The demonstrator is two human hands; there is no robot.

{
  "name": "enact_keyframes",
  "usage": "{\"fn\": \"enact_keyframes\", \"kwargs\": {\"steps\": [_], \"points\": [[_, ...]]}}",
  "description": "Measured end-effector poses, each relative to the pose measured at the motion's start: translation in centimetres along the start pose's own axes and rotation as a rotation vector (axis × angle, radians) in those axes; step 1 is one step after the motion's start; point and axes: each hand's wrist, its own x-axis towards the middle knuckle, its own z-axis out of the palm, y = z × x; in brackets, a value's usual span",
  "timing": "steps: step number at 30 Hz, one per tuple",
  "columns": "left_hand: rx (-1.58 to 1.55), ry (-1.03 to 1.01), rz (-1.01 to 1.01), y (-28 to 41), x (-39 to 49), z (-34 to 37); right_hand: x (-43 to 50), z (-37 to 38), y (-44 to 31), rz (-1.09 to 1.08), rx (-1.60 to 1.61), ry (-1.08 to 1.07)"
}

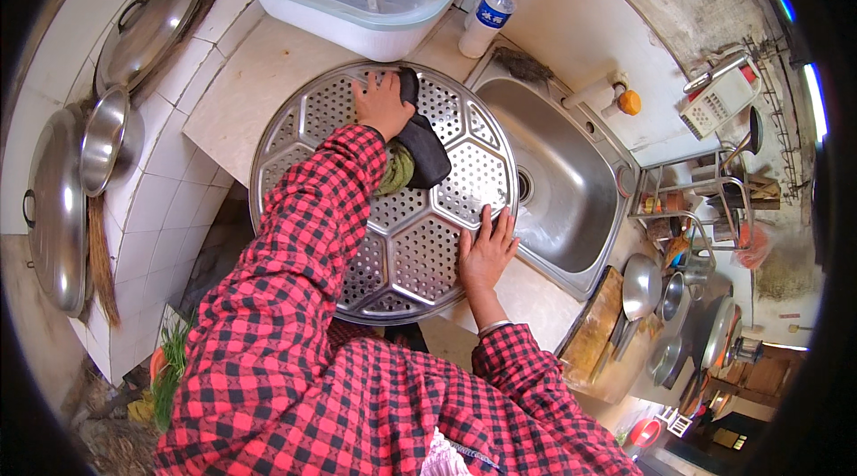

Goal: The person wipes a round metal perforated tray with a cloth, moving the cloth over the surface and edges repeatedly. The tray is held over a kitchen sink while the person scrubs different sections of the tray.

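Observation:
A round perforated stainless-steel steamer plate lies in front of me, its right side over the sink's edge. My left hand is palm down on its upper part, fingers spread, its thumb side against a dark cloth; whether it grips the cloth is hidden. Below that wrist, a green cloth shows partly from under the sleeve. Flat on the plate's right rim rests my right hand, fingers apart, holding no separate object.
A stainless-steel sink adjoins the plate on the right. Behind stand a lidded plastic tub and a plastic bottle. Metal lids and a metal bowl are at left. A wooden cutting board lies at lower right.

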Motion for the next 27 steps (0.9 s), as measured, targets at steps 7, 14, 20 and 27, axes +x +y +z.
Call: {"fn": "enact_keyframes", "kwargs": {"steps": [7,14,20,27], "points": [[-0.425,0.13,0.259,-1.5,-3.4,-2.7,0.1,0.1,0.0,0.013,-0.021,-0.008],[-0.482,0.161,0.163,-1.7,-2.9,-3.6,0.1,0.0,-0.1,0.001,-0.038,-0.01],[-0.358,0.352,-0.011,-4.4,0.0,-1.2,0.1,-0.2,0.0,-0.008,0.0,-0.015],[-0.215,0.046,-0.12,-3.2,3.6,-0.6,0.1,0.0,-0.1,-0.005,-0.024,0.0]]}}
